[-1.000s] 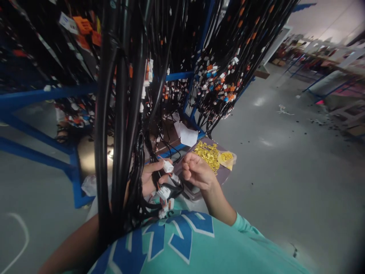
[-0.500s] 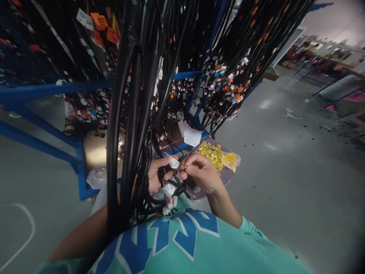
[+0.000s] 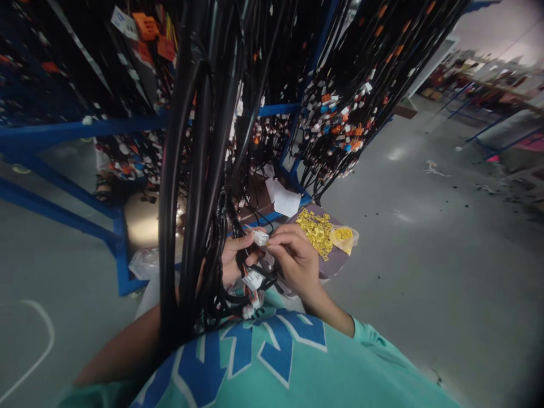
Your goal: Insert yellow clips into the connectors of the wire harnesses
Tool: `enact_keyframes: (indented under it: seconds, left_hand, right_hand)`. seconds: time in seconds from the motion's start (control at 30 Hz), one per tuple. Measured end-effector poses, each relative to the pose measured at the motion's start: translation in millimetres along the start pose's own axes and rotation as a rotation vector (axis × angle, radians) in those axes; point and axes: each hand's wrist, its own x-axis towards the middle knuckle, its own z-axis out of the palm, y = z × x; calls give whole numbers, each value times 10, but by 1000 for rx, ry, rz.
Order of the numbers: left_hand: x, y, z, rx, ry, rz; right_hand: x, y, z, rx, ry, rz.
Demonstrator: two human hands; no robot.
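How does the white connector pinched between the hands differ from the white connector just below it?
The small white plastic connector is pinched by the left hand and met by the right hand; the lower white plastic connector hangs free of any fingers. The upper one sits clear of the bundle, the lower one lies among black wire loops. Both end black wires.

The person wears a teal short-sleeved T-shirt with big blue block shapes edged in white printed across the front. Both forearms are bare below the sleeves, and the left hand and right hand are ungloved, without rings or a watch.
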Motion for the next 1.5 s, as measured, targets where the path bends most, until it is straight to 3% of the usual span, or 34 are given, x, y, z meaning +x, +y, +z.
enact_keyframes:
  seconds: [0.27, 0.6, 0.77, 0.87, 1.0, 1.33, 1.43, 1.5]
  left_hand:
    - [88, -30, -128, 53, -14, -25]
    - [69, -33, -106, 80, -33, -11]
    - [76, -41, -105, 105, -26, 21]
    - [70, -42, -102, 146, -5, 48]
    - [45, -35, -103, 220, 45, 32]
    - [96, -30, -92, 145, 102, 14]
    - [132, 12, -124, 46, 98, 17]
    - [150, 40, -171, -54, 118, 7]
  right_hand:
    - [-21, 101, 72, -3, 4, 17]
    - [-14, 101, 70, 97, -12, 114]
    - [-9, 116, 90, 348, -3, 343]
    - [21, 111, 64, 467, -94, 492]
    - [57, 113, 22, 508, -139, 556]
    - [88, 291, 125, 468, -69, 497]
    - [27, 300, 74, 323, -31, 354]
    - [-35, 265, 12, 154, -82, 158]
